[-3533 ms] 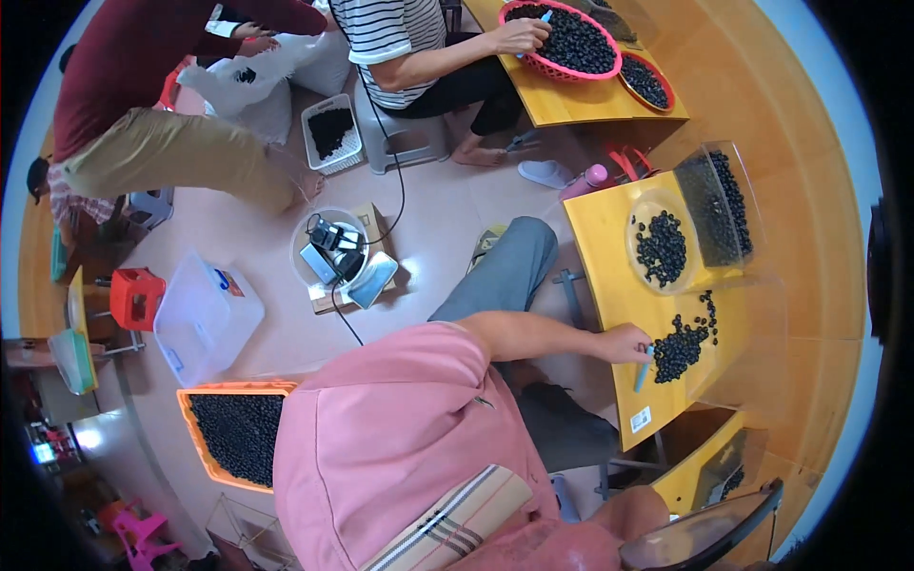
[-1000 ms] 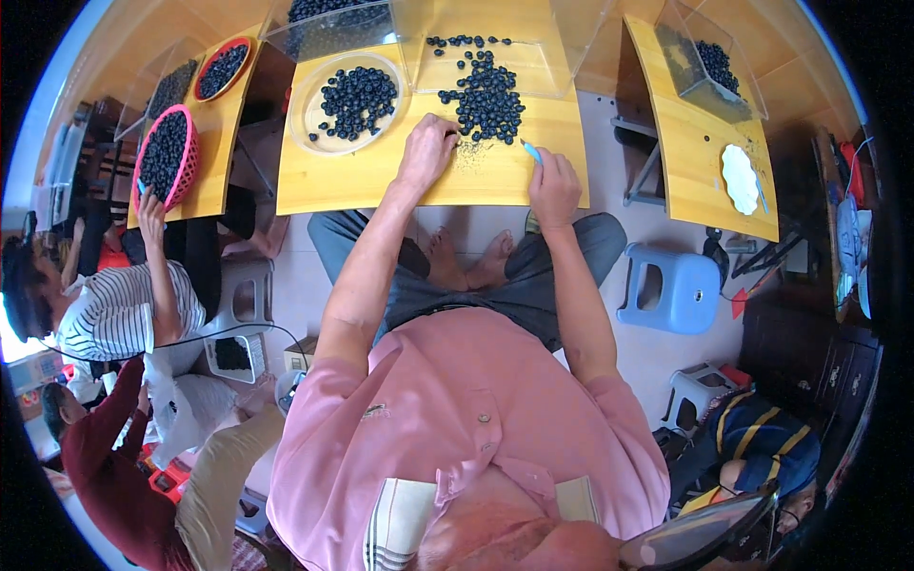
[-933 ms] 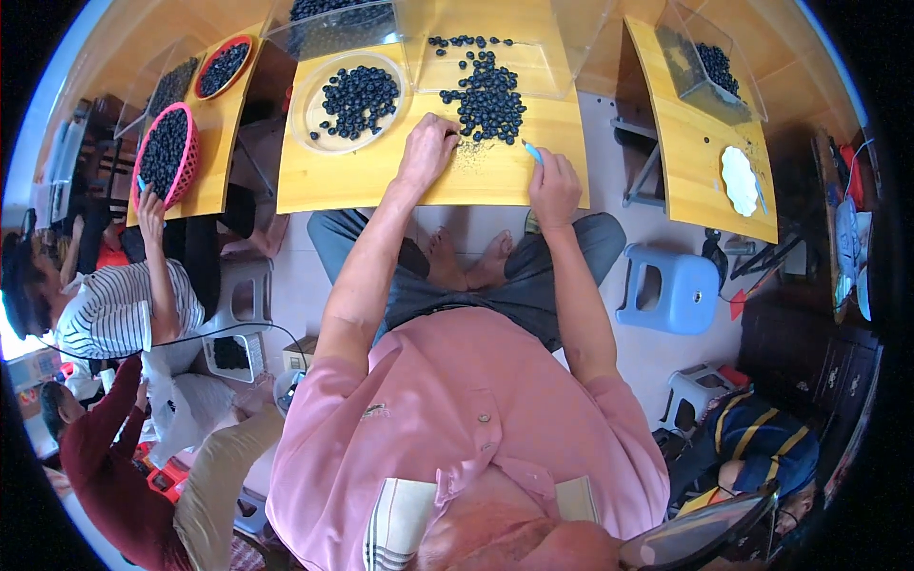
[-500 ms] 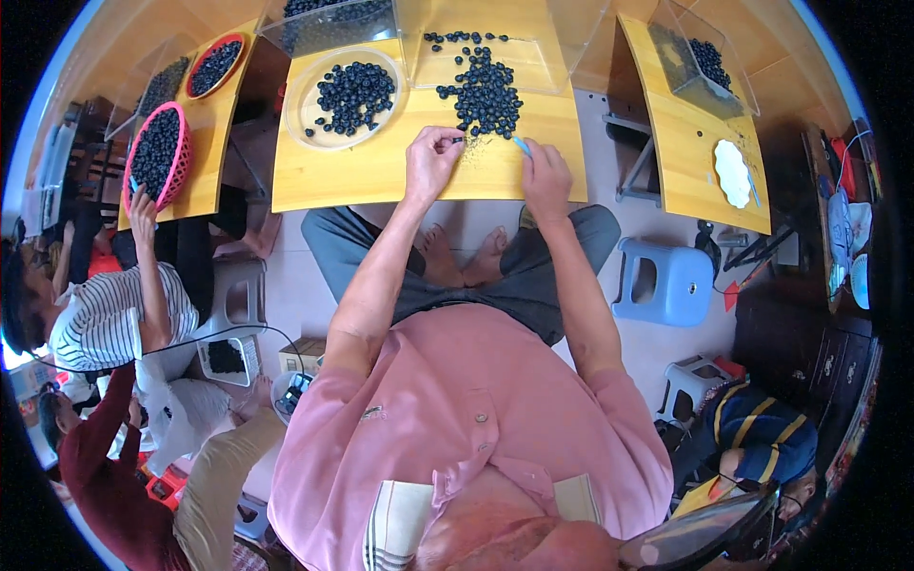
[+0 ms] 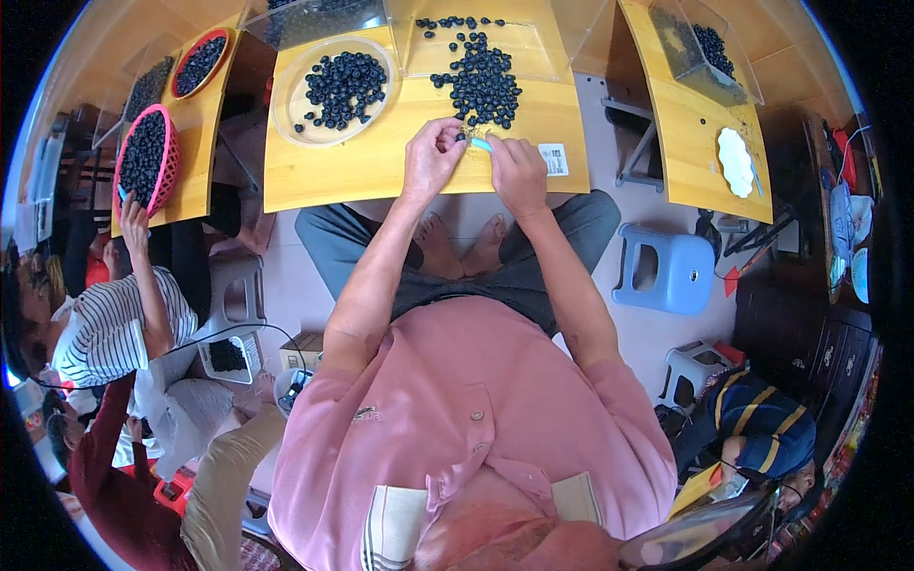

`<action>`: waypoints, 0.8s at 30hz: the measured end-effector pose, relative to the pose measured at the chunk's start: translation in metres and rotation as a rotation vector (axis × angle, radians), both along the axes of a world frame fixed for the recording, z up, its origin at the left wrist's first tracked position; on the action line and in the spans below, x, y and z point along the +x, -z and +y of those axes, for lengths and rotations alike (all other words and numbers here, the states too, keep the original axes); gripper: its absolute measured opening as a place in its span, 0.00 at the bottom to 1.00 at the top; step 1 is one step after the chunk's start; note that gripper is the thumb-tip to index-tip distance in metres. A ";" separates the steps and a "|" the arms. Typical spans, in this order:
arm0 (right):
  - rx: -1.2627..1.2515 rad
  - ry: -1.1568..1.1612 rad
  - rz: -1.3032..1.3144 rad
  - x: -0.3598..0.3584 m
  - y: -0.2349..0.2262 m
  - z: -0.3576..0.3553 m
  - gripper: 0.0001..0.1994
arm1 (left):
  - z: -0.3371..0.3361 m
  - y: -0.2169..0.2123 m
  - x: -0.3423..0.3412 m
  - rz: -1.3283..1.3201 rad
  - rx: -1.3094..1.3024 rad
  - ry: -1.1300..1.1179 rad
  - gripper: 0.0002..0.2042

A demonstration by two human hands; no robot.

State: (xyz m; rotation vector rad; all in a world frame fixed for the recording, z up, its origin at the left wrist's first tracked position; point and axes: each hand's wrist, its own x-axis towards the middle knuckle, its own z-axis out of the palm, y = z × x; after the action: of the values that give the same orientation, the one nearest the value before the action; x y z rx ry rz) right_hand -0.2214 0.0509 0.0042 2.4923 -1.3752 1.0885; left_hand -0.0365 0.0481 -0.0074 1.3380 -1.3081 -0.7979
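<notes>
Small light-blue tool (image 5: pixel 482 144): mostly hidden between the two hands, kind not discernible. Dark berry at the left hand (image 5: pixel 430 157) fingers (image 5: pixel 455 130): too small to tell whether gripped. Clear tray (image 5: pixel 314 14), top of frame: cut off by the edge. Person in striped shirt (image 5: pixel 100 328), left: partly cut off by the rim.

Bright, even daylight fills the scene and throws only soft shadows under the glossy yellow wooden table (image 5: pixel 381 171). The middle is sharp. The fisheye lens bends straight edges toward the black circular rim, where detail smears, darkens and shrinks.
</notes>
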 end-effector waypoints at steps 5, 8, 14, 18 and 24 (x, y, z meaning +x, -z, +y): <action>-0.028 0.000 0.009 -0.001 -0.001 0.001 0.14 | 0.000 -0.001 -0.001 0.017 -0.006 0.040 0.18; -0.049 -0.015 0.006 0.000 0.000 0.000 0.14 | 0.003 -0.001 0.002 0.001 -0.001 0.076 0.16; -0.041 -0.007 0.045 0.001 0.000 0.000 0.14 | 0.002 -0.002 0.002 0.004 0.019 0.079 0.17; -0.049 0.003 0.056 0.000 0.000 0.000 0.14 | 0.002 -0.004 0.001 0.003 0.032 0.082 0.17; -0.052 0.019 0.069 0.002 0.001 0.001 0.14 | 0.001 0.002 0.005 0.153 0.044 0.121 0.17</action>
State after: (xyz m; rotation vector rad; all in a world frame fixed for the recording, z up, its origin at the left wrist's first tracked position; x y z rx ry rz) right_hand -0.2198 0.0517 0.0027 2.4504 -1.3317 1.0110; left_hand -0.0318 0.0491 -0.0097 1.2158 -1.2648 -0.9982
